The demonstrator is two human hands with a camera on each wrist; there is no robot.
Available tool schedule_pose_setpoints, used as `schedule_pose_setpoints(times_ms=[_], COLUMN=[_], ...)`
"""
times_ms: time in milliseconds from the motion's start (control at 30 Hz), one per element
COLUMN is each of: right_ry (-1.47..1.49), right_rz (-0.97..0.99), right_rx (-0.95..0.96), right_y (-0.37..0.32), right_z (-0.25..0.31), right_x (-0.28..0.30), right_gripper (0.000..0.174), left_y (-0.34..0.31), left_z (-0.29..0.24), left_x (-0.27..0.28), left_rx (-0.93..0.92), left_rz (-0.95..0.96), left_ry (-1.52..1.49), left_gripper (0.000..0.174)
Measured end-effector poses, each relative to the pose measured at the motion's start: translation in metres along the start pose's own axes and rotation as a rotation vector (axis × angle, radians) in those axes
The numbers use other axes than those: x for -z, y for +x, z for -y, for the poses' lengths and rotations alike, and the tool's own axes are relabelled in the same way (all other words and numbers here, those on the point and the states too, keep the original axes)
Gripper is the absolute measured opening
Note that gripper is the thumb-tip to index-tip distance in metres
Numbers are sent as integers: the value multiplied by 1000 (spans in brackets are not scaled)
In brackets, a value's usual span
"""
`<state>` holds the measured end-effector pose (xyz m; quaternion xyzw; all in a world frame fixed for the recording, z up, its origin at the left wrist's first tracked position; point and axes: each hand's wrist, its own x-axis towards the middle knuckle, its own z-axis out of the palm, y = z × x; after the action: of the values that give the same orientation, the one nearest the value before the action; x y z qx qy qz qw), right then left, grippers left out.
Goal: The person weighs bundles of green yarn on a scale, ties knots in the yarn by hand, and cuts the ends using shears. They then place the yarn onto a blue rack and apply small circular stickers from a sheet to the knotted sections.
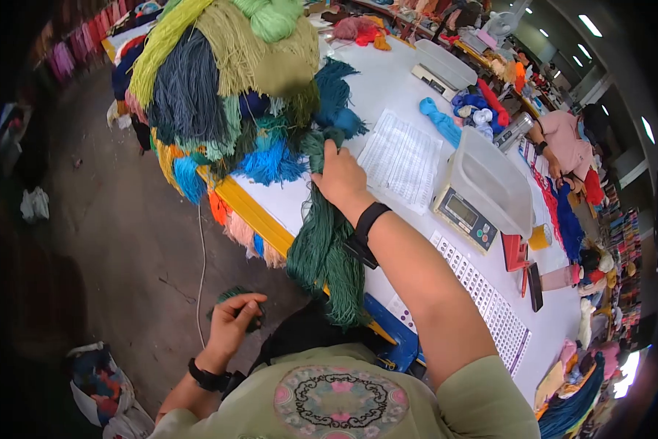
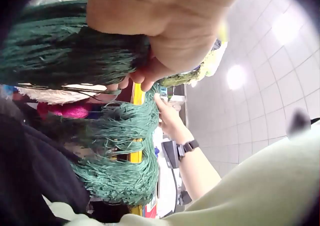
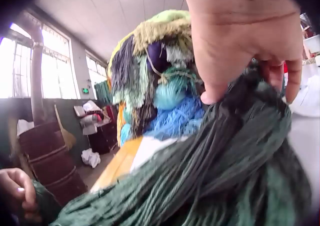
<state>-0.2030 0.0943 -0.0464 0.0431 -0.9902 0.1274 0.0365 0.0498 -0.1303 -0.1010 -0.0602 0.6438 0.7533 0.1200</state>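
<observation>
My right hand (image 1: 343, 179) grips the top of a dark green yarn hank (image 1: 321, 241) at the table edge. The strands spread down over the yellow edge, and in the right wrist view thumb and fingers close round the bunched yarn (image 3: 220, 151). Lower left in the head view, beside the table, my left hand (image 1: 228, 333) holds a second dark green bunch of yarn (image 2: 65, 46). It hangs from curled fingers, with part hidden behind the hand. Just past the right hand, a teal yarn bundle (image 1: 336, 91) lies against the large pile.
A tall heap of coloured yarn hanks (image 1: 190, 80) stands at the table's far left corner. Right of my hand lie a printed sheet (image 1: 400, 161), a scale (image 1: 464, 216) with a clear tray (image 1: 493, 179), and a sticker-dotted sheet (image 1: 482, 307). Another person (image 1: 566, 143) works across the table.
</observation>
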Motion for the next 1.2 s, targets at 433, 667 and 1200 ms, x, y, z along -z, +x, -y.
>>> schedule_pose_setpoints(times_ms=[433, 667, 1200], right_ry=[1897, 1617, -716], right_rz=[-301, -875, -647], right_rx=[100, 186, -945], right_y=[-270, -485, -603], right_z=[-40, -103, -454], right_x=[194, 294, 309], right_gripper=[69, 51, 84], left_y=[26, 61, 73], left_z=[-61, -91, -125], left_x=[6, -57, -126], left_rx=[-86, -119, -183], left_rz=[298, 573, 499], left_ry=[289, -220, -461], left_gripper=[17, 28, 35])
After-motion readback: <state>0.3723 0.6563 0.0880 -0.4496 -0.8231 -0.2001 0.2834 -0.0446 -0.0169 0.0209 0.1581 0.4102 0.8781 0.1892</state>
